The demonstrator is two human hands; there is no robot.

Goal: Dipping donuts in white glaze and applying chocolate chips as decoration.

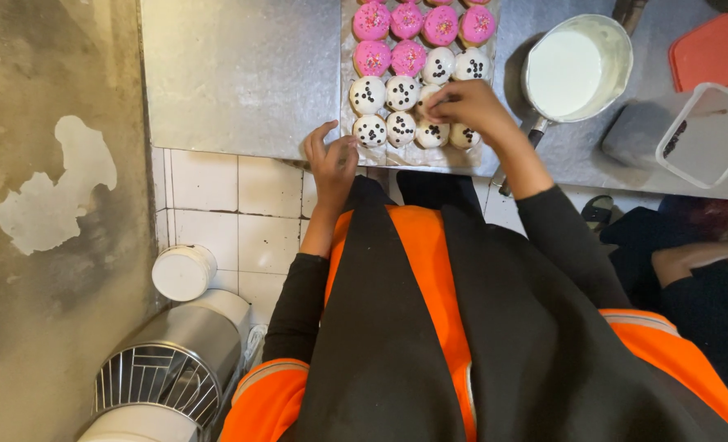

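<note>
Fingertip grip point(462, 102) over white doughnuts point(400, 92), saucepan point(578, 69) beside.

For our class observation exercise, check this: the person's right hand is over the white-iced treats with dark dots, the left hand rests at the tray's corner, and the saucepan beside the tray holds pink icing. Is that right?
One thing is wrong: the saucepan holds white icing, not pink. The head view shows it. The rest stands: the right hand is over the white treats, and the left hand is at the tray corner.

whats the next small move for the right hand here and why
Probably shift the right hand to the white-iced pastry at the tray's near right corner: its neighbours carry dark chips, while it looks barer, though the hand partly hides it.
</note>
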